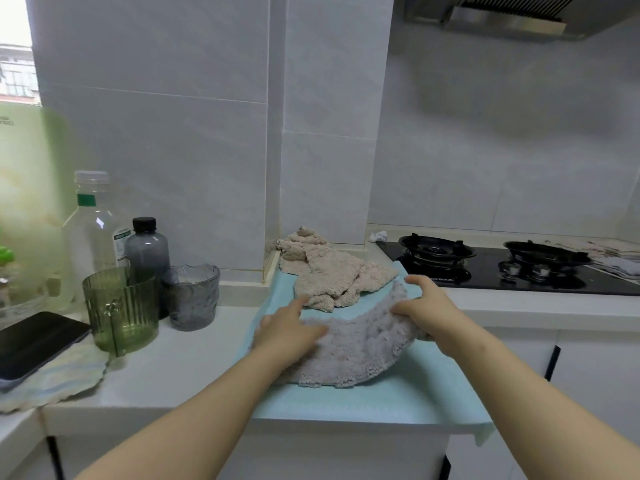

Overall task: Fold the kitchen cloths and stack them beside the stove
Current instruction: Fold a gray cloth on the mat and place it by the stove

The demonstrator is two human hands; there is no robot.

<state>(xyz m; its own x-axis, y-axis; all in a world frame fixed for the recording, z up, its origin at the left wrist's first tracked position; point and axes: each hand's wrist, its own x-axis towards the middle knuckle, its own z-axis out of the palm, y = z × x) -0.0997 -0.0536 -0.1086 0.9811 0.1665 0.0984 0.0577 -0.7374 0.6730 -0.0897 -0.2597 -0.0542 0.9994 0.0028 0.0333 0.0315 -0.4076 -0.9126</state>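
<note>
**Inspector A:** We take the black glass gas stove (502,268) as our landmark. Just to its left a flat pale-blue woven cloth (398,393) covers the white counter (180,362) and overhangs the front edge. On it lies a fluffy grey-lilac microfibre cloth (356,344), partly folded. The left hand (291,332) lies flat and spread on that cloth's left end, pinning it. The right hand (424,303) is closed on the right end, thumb over and fingers under, with that end raised.

**Inspector B:** We concur. A crumpled beige terry cloth (329,271) sits behind the grey one, against the wall and near the stove's left edge. It looks unfolded, so we judge at least 2 cloths remain to be done.

**Inspector A:** Risks. 1: the blue cloth overhangs, so a pull toward us could drag it and everything on it off the counter. 2: the raised end is close to the beige heap and could snag it in the fold.

**Inspector B:** 3: the pile is thick and springy, so the fold may open once the left hand lifts. 4: farther left of the stove stand a ribbed green plastic cup (119,310) and a smoky grey tumbler (192,296), and a wide left elbow could tip them. The burners appear unlit, though we cannot confirm it.
</note>
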